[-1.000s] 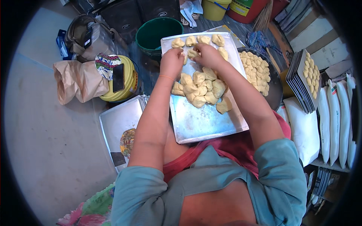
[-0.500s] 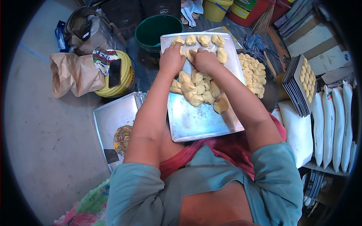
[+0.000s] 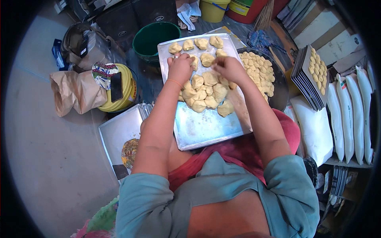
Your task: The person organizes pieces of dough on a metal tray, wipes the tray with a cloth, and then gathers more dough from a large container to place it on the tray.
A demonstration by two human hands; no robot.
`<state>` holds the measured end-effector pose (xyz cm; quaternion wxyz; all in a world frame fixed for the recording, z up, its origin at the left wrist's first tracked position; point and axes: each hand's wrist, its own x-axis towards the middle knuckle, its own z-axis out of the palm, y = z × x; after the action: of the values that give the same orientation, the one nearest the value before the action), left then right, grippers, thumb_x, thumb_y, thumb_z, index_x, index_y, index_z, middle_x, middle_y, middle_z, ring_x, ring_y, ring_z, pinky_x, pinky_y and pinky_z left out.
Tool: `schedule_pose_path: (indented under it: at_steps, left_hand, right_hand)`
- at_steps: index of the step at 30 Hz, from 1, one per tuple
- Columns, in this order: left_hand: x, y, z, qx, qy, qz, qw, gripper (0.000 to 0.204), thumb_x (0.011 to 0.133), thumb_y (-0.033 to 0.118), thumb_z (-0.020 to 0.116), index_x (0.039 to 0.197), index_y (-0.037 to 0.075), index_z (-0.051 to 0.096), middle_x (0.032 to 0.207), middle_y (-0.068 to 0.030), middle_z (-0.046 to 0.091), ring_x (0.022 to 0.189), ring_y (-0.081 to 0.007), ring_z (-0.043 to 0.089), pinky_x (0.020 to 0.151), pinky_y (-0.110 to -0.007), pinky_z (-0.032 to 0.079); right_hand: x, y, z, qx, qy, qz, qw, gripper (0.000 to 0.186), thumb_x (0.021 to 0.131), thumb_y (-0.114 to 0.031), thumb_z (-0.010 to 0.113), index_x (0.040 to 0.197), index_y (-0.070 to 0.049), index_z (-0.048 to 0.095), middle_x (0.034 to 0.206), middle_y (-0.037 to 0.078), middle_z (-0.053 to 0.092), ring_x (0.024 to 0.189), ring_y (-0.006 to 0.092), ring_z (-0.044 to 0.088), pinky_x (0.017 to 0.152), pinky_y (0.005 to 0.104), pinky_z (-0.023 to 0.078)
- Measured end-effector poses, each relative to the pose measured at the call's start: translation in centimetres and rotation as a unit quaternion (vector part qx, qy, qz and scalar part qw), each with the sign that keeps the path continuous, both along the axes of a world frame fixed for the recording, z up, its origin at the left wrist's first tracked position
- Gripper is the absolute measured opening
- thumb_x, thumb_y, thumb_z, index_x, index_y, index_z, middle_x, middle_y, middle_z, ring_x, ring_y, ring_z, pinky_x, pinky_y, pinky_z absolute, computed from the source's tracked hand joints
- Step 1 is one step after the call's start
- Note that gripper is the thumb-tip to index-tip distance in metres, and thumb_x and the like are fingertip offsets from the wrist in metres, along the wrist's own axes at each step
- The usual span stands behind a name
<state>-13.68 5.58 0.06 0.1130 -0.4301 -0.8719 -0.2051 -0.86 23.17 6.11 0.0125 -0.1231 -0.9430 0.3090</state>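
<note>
Both hands shifted; left hand point(image 3: 180, 68) apparently presses dough pieces point(image 3: 204, 92).

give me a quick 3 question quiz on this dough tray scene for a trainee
1. True or false: the metal tray under the hands has its near end bare.
2. Multiple choice: what lies on the yellow bucket at the left? A) a dark phone B) a spoon C) a dough piece
3. Fill in: the green bucket stands beyond the tray's far ____ corner.

Key
1. True. The dough pieces fill the far half only.
2. A. The phone lies flat on it.
3. Left. The left hand and right hand both rest among the dough.
</note>
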Motion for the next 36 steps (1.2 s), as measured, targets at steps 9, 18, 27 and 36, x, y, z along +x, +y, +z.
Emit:
schedule_pose_path:
  at_steps: [9, 18, 27, 36]
  left_hand:
    - [1.1, 1.4, -0.2, -0.027, 0.031, 0.019, 0.999, 0.037, 0.079, 0.018, 0.063, 0.115, 0.019, 0.069, 0.116, -0.0038, 0.06, 0.116, -0.025, 0.049, 0.09, -0.047, 0.031]
    - [3.8, -0.7, 2.4, -0.026, -0.127, -0.015, 0.991, 0.039, 0.086, 0.032, 0.063, 0.119, 0.013, 0.065, 0.12, -0.0111, 0.057, 0.116, -0.0302, 0.052, 0.097, -0.048, 0.036]
    - [10.7, -3.5, 3.5, -0.122, -0.261, -0.058, 0.956, 0.044, 0.088, 0.04, 0.06, 0.121, 0.012, 0.062, 0.108, -0.0166, 0.063, 0.101, -0.0351, 0.061, 0.087, -0.044, 0.047]
    - [8.4, -3.6, 2.4, 0.156, -0.177, 0.065, 0.97, 0.028, 0.087, 0.023, 0.063, 0.103, 0.001, 0.069, 0.104, -0.0219, 0.066, 0.094, -0.0326, 0.064, 0.085, -0.039, 0.05]
  right_hand:
    - [-3.6, 1.3, -3.0, 0.214, 0.133, -0.013, 0.968, 0.036, 0.079, -0.028, 0.067, 0.115, -0.02, 0.069, 0.106, 0.002, 0.065, 0.107, 0.0231, 0.055, 0.092, 0.0427, 0.035]
    - [-0.6, 5.2, -3.1, 0.012, 0.176, -0.029, 0.984, 0.058, 0.079, -0.028, 0.071, 0.131, -0.008, 0.056, 0.126, 0.022, 0.055, 0.115, 0.0351, 0.055, 0.098, 0.039, 0.044]
    - [8.3, 2.6, -3.2, -0.194, -0.1, 0.11, 0.97, 0.053, 0.08, -0.024, 0.075, 0.127, -0.006, 0.057, 0.104, 0.011, 0.066, 0.103, 0.0214, 0.058, 0.092, 0.0325, 0.045]
    - [4.8, 5.5, -5.0, -0.019, 0.092, -0.107, 0.99, 0.043, 0.075, -0.017, 0.072, 0.117, -0.011, 0.065, 0.1, 0.012, 0.066, 0.092, 0.0295, 0.064, 0.081, 0.0391, 0.05]
